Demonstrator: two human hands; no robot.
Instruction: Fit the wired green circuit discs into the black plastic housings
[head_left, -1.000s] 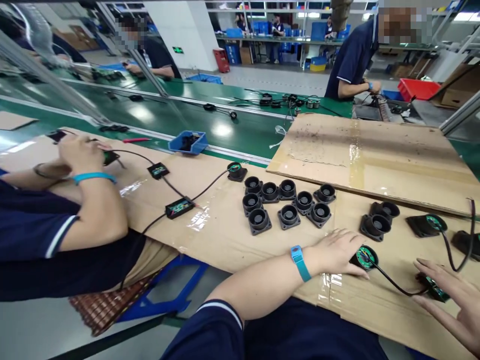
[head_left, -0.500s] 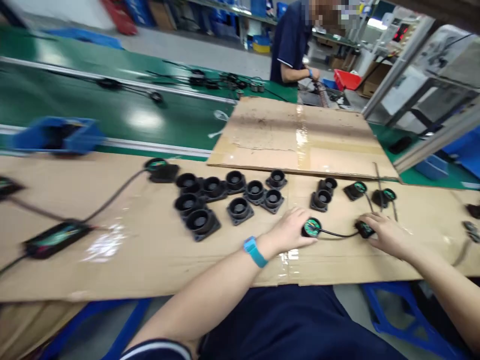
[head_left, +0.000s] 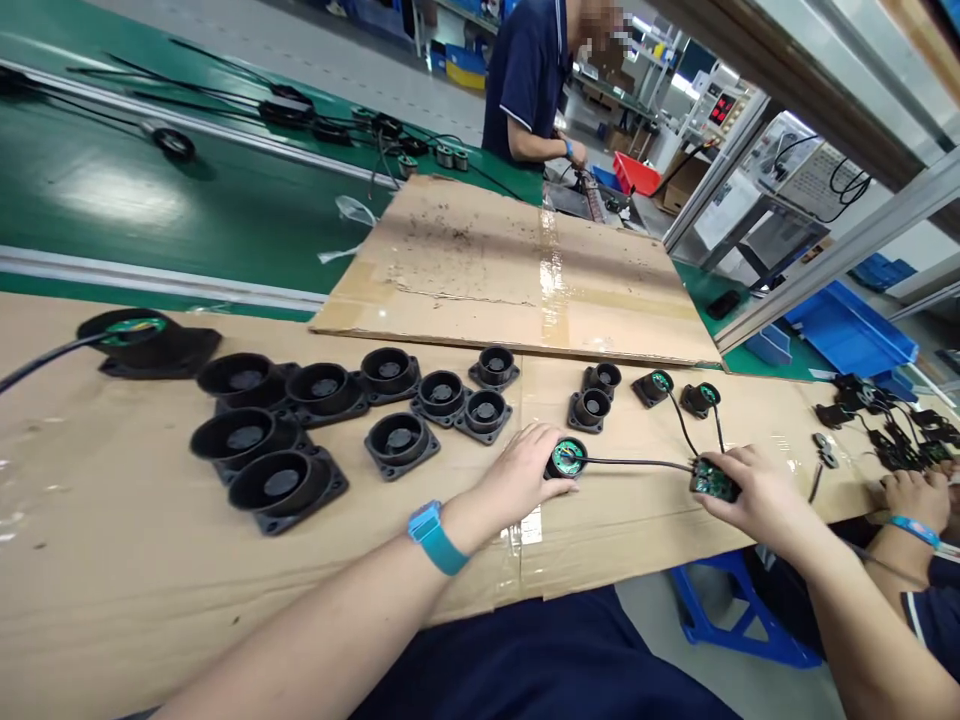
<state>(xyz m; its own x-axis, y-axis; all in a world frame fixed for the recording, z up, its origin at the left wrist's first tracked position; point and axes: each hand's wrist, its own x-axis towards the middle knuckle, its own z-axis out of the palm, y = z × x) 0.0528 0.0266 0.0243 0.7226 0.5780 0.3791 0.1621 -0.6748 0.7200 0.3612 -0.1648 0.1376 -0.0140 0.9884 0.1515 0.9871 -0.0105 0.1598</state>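
My left hand (head_left: 517, 478), with a blue wristband, rests on the cardboard-covered table (head_left: 150, 560) and its fingers close round a small black round part with a green circuit board on top (head_left: 568, 458). A black cable (head_left: 637, 463) runs from that part to a small green board (head_left: 712, 481), which my right hand (head_left: 754, 495) pinches at its end. Several black square fan housings (head_left: 300, 420) stand to the left of my left hand. Two more housings (head_left: 592, 395) sit just beyond the held part.
A second cardboard sheet (head_left: 517, 270) lies behind, over a green conveyor (head_left: 150, 200) with cables. Two wired parts (head_left: 679, 393) lie beyond my right hand. A co-worker's hand with a blue wristband (head_left: 911, 500) is at the right near black parts. Another person stands at the back.
The view swung right and closer to the table. My right hand came onto the small green board and took hold of it. My left hand stays on the round part.
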